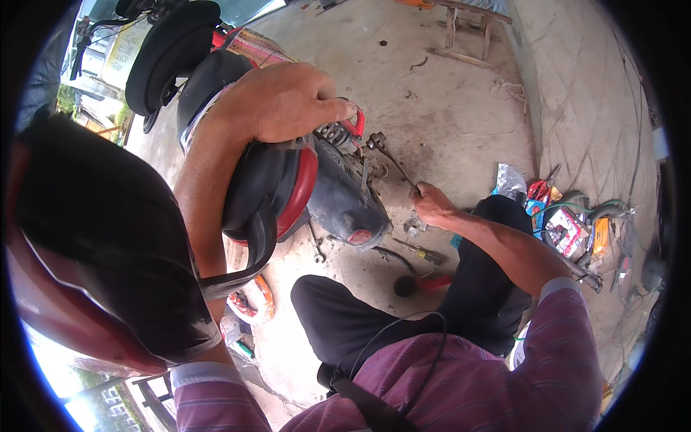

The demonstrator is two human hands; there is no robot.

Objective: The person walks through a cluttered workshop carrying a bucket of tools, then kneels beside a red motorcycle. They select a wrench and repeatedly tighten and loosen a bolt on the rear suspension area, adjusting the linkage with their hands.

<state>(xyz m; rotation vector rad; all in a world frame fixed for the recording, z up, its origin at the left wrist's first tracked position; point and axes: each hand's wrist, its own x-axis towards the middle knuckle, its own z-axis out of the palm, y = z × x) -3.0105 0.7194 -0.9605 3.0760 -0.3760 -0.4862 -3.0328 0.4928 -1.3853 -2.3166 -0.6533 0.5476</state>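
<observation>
A dark scooter with red trim [299, 189] is in front of me on the left. My left hand [284, 104] lies across it, fingers curled and mostly hidden, thumb tip beside a curved red piece [358, 124]. What it grips, if anything, cannot be made out. Just below are a coil spring [335, 135] and the dark rear mudguard [354, 205]. My right hand [435, 206] is closed around the handle of a wrench [395, 161]. The wrench's head points up and left, close to the metal parts beside the spring; whether it touches them is unclear.
On the floor are a spanner [317, 248], a screwdriver [425, 253] and a red-handled tool with a round black head [405, 286]. Packets, boxes and cables [568, 230] are heaped at right by the wall. A wooden stool [468, 32] stands far back. A dark seat-like part [108, 230] fills the near left.
</observation>
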